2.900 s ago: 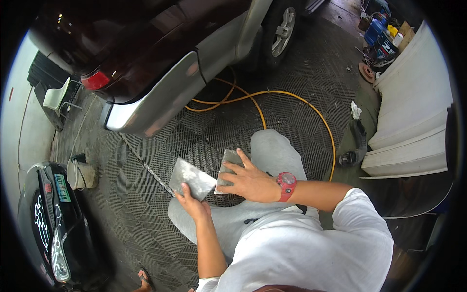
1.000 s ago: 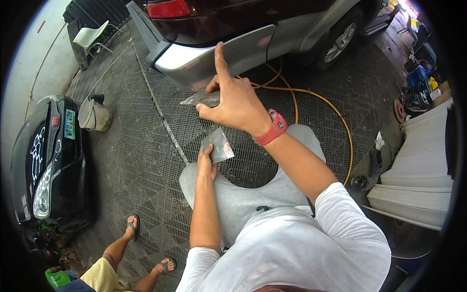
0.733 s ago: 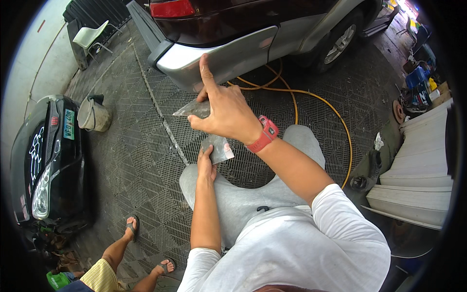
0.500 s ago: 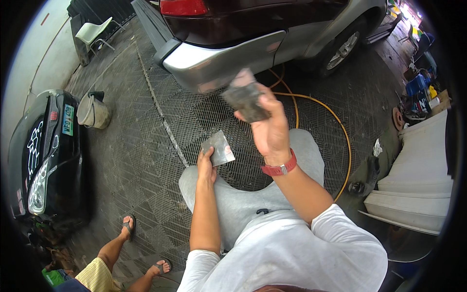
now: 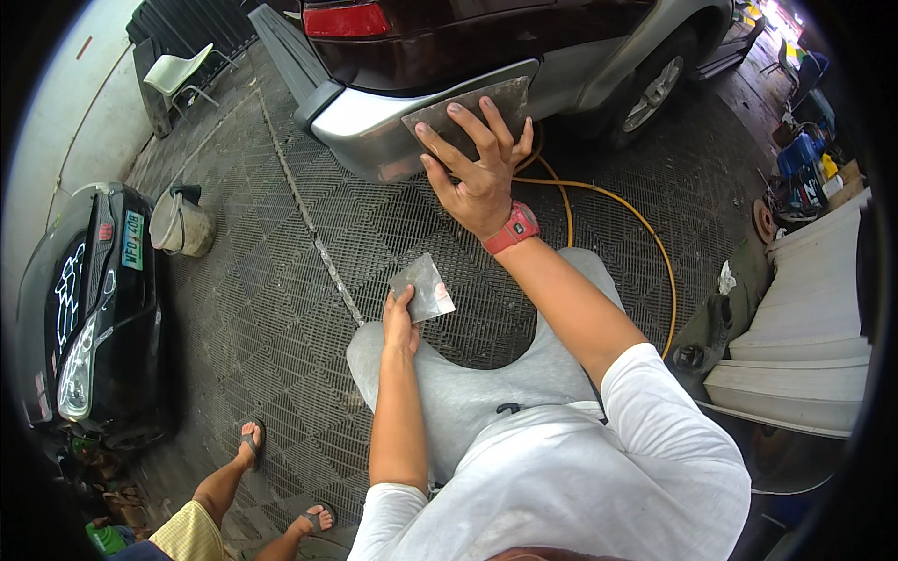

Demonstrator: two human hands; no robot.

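My left hand (image 5: 400, 324) pinches a thin, flat grey plate (image 5: 421, 280) between thumb and fingers, above my lap. A small pinkish smear of paste shows near the plate's right corner. My right hand (image 5: 479, 185), with a red watch (image 5: 514, 227) on the wrist, holds a wider grey spreader (image 5: 513, 97) against or just before the silver rear bumper (image 5: 360, 126) of a dark red vehicle. Its fingers are spread along the spreader's face, and the thumb is partly hidden. A pinkish patch (image 5: 400, 166) marks the bumper's lower part. Contact along the spreader's far edge is hidden.
A yellow hose (image 5: 666, 252) curves over the dark grated floor (image 5: 281, 309) on the right. To the left stand a bucket (image 5: 187, 224), a black car (image 5: 94, 309) and a pale chair (image 5: 178, 70). Another person's sandalled foot (image 5: 250, 444) is at lower left. White panels (image 5: 795, 327) lean at right.
My right hand has turned over and moved forward and up, bringing the spreader to the bumper with fingers spread across it. My left hand and its plate have hardly moved.
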